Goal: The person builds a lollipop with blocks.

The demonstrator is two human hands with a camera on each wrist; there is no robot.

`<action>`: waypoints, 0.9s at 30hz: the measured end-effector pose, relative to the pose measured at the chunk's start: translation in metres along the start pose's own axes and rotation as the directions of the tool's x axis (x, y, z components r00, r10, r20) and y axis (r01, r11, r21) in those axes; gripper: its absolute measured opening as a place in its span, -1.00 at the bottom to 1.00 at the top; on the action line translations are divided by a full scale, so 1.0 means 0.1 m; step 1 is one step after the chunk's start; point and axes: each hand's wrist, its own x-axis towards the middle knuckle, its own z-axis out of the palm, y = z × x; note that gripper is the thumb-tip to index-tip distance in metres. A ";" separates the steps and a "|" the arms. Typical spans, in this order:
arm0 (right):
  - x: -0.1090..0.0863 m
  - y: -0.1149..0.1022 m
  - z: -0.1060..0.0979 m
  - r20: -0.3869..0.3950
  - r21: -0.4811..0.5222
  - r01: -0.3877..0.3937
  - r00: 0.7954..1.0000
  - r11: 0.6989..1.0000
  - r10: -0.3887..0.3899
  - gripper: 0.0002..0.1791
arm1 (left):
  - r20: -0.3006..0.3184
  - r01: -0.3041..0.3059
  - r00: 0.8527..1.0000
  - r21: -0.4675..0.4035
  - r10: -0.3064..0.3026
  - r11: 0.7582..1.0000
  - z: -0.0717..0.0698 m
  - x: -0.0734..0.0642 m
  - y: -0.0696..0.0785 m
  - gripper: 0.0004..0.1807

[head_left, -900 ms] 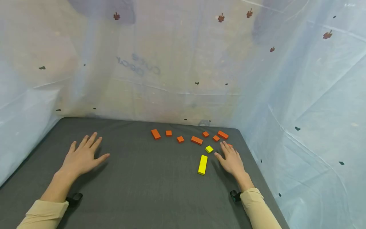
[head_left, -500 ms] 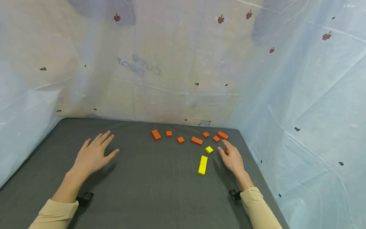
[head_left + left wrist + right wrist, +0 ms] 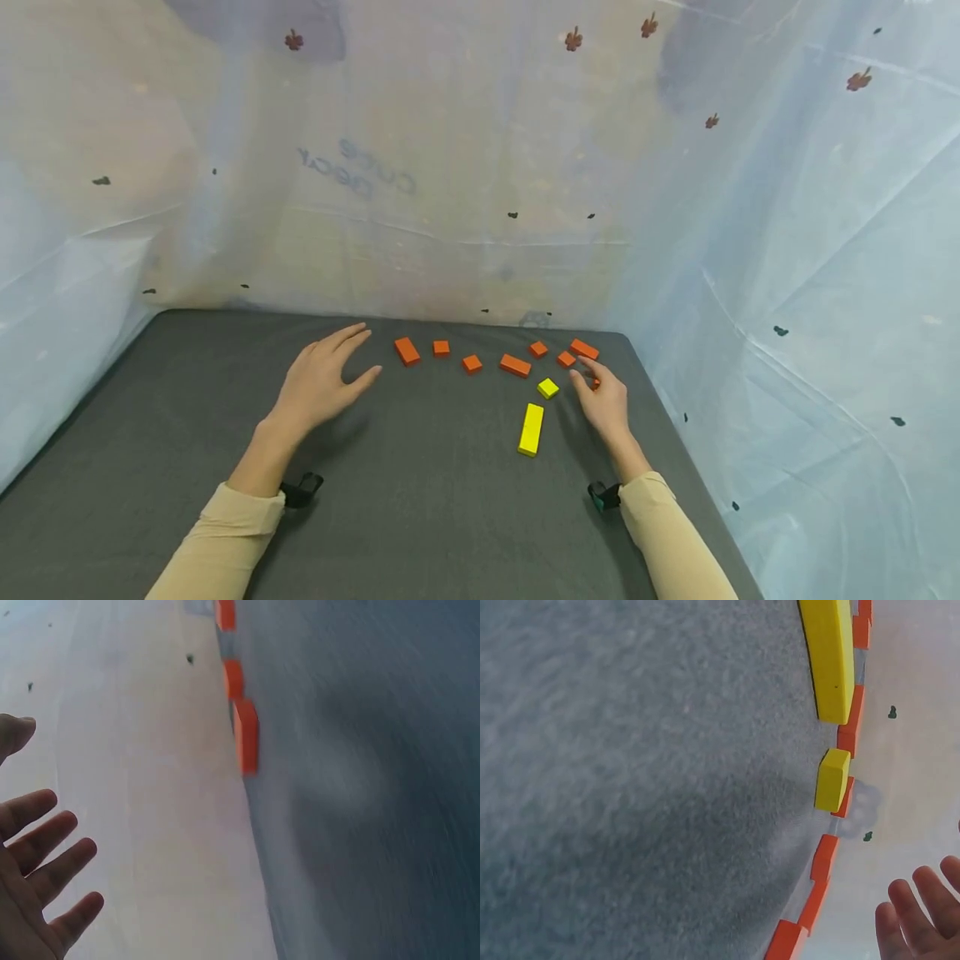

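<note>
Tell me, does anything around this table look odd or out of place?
One thing: the faint lettering on the sheet behind the table seems reversed, as if seen from its back. Orange blocks and yellow blocks lie at mixed angles, but nothing looks spilled or damaged.

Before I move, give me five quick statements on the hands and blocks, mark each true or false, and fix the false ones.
1. The left hand holds nothing. True.
2. The right hand is nearer the small yellow block than the left hand is. True.
3. The long yellow block stands upright on its end. False: it lies flat on the dark table.
4. The small yellow block is stacked on the long yellow block. False: it lies apart, beyond the long one's far end.
5. Several orange blocks lie toward the table's far edge. True.
</note>
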 end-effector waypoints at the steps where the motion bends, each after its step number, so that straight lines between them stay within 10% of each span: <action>1: 0.02 0.00 0.01 0.007 0.010 -0.008 1.000 1.000 0.008 -0.52 | -0.008 -0.006 1.000 -0.024 0.006 1.000 0.02 0.04 0.05 -0.27; 18: 0.13 0.14 0.19 0.222 -0.085 -0.028 0.974 0.996 0.047 -0.51 | 0.130 -0.074 0.985 -0.287 0.116 0.955 0.69 0.47 0.88 -0.30; 27: 0.13 0.13 0.25 0.313 -0.158 0.047 0.950 0.986 0.005 -0.56 | 0.342 -0.099 0.919 -0.285 0.197 0.953 1.08 0.63 1.22 -0.24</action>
